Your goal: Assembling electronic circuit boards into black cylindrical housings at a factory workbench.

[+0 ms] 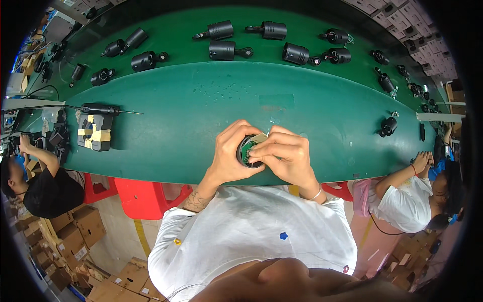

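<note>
My left hand point(227, 157) is wrapped round a black cylindrical housing point(239, 157), its open end facing up just above the table's near edge. Inside the housing a green circuit board point(245, 149) shows. The fingers of my right hand point(291, 157) are pinched together at the housing's mouth, over the board; what they grip, if anything, is hidden by the fingertips. A pale flat piece point(260, 137) shows at the housing's far rim, between my two hands; I cannot tell whether it is fixed there.
On the green table point(176, 126), a black electric screwdriver point(100, 109) lies at the left beside a black block with yellow tape point(102, 136). Several black cylindrical parts point(221, 30) lie along the far strip. Another part point(388, 126) lies at right. Co-workers sit both sides; a red stool point(138, 197) stands left.
</note>
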Action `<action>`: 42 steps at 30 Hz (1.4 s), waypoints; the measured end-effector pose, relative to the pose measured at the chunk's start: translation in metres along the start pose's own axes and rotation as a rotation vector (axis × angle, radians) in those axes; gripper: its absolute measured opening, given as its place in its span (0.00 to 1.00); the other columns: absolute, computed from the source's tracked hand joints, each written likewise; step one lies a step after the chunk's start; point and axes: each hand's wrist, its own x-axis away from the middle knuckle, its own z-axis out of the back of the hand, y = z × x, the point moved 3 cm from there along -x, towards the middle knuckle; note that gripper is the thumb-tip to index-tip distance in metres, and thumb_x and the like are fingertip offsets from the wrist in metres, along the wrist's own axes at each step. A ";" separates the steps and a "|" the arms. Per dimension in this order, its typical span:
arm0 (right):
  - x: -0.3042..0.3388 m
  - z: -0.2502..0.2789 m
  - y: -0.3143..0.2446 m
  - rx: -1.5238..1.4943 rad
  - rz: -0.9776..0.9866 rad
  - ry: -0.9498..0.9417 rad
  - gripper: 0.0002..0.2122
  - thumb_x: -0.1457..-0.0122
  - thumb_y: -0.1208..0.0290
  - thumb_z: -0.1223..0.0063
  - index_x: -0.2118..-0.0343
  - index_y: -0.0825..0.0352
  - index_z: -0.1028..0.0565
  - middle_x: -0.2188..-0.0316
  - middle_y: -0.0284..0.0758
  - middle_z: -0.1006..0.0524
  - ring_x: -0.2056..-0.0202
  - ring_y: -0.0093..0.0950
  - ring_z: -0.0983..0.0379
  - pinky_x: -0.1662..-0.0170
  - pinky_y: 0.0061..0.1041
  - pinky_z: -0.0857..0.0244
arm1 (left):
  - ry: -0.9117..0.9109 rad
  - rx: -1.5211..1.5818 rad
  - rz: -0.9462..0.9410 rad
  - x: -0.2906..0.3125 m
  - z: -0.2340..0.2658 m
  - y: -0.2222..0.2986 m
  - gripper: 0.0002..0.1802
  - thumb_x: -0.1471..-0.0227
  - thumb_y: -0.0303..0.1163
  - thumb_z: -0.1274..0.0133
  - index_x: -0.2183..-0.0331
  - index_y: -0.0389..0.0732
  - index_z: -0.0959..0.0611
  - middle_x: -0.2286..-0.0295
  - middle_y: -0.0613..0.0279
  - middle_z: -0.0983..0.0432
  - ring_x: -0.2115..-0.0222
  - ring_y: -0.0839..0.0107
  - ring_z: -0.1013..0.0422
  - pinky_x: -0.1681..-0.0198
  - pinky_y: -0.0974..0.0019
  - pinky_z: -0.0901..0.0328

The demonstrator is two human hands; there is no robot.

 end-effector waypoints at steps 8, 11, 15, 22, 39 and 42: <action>0.005 0.007 0.005 -0.090 -0.105 -0.022 0.08 0.61 0.86 0.38 0.78 0.64 0.17 0.77 0.29 0.20 0.78 0.21 0.38 0.74 0.17 0.42 | -0.049 0.022 0.077 0.003 -0.008 0.001 0.24 0.78 0.23 0.36 0.70 0.38 0.23 0.77 0.64 0.30 0.80 0.69 0.37 0.75 0.69 0.40; 0.005 0.011 0.010 -0.145 -0.181 -0.039 0.08 0.61 0.86 0.38 0.78 0.65 0.17 0.77 0.29 0.20 0.78 0.20 0.37 0.74 0.17 0.41 | -0.049 0.000 0.092 0.004 -0.010 0.002 0.24 0.78 0.23 0.36 0.69 0.38 0.23 0.77 0.64 0.30 0.80 0.69 0.37 0.75 0.69 0.40; 0.008 0.005 0.005 -0.041 -0.130 0.025 0.08 0.61 0.86 0.38 0.78 0.65 0.17 0.78 0.28 0.20 0.78 0.20 0.37 0.73 0.17 0.40 | -0.043 -0.022 0.110 0.005 -0.012 0.002 0.25 0.79 0.23 0.36 0.69 0.38 0.24 0.76 0.64 0.29 0.79 0.70 0.37 0.74 0.70 0.39; 0.008 0.009 0.012 -0.075 -0.208 0.017 0.07 0.61 0.85 0.38 0.78 0.65 0.17 0.78 0.28 0.20 0.77 0.20 0.36 0.72 0.17 0.38 | -0.073 -0.094 0.129 0.005 -0.011 0.002 0.26 0.79 0.23 0.36 0.68 0.38 0.23 0.76 0.64 0.29 0.79 0.71 0.36 0.73 0.71 0.38; 0.023 0.012 -0.010 0.194 -0.032 0.141 0.07 0.59 0.84 0.37 0.77 0.64 0.17 0.76 0.27 0.20 0.75 0.22 0.34 0.67 0.19 0.38 | -0.120 -0.089 0.039 -0.006 -0.015 0.017 0.24 0.77 0.24 0.36 0.69 0.38 0.23 0.76 0.63 0.29 0.78 0.66 0.34 0.73 0.67 0.38; 0.026 0.010 -0.013 0.283 0.052 0.217 0.08 0.59 0.83 0.39 0.76 0.62 0.18 0.74 0.24 0.20 0.74 0.21 0.34 0.65 0.20 0.38 | -0.120 -0.102 0.010 -0.007 -0.015 0.019 0.24 0.76 0.24 0.36 0.69 0.38 0.23 0.75 0.62 0.29 0.78 0.66 0.34 0.73 0.66 0.37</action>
